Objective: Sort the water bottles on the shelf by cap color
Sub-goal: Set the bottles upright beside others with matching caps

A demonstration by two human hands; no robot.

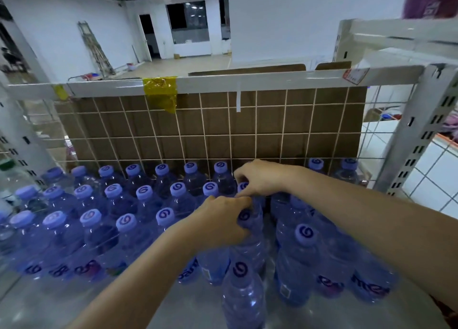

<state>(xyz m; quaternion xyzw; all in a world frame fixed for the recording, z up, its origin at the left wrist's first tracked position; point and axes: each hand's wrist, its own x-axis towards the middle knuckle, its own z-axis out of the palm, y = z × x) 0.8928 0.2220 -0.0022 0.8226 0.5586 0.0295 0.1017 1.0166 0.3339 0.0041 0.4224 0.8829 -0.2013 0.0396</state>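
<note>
Several blue-tinted water bottles with light purple caps stand in rows on the shelf point(62, 304). My left hand point(220, 219) grips the neck of one bottle point(250, 232) in the middle, fingers curled round its cap area. My right hand point(260, 177) reaches over from the right and pinches the cap of the bottle point(244, 187) just behind it. One bottle point(241, 296) stands alone nearest to me. A separate group with a capped bottle point(304, 234) stands to the right, under my right forearm.
A white wire grid point(223, 135) backed by brown cardboard closes the shelf's rear. A white rail point(223, 82) with yellow tape point(161, 90) runs above it. Perforated white posts point(416, 135) stand at the right. Bare shelf surface lies at the front left.
</note>
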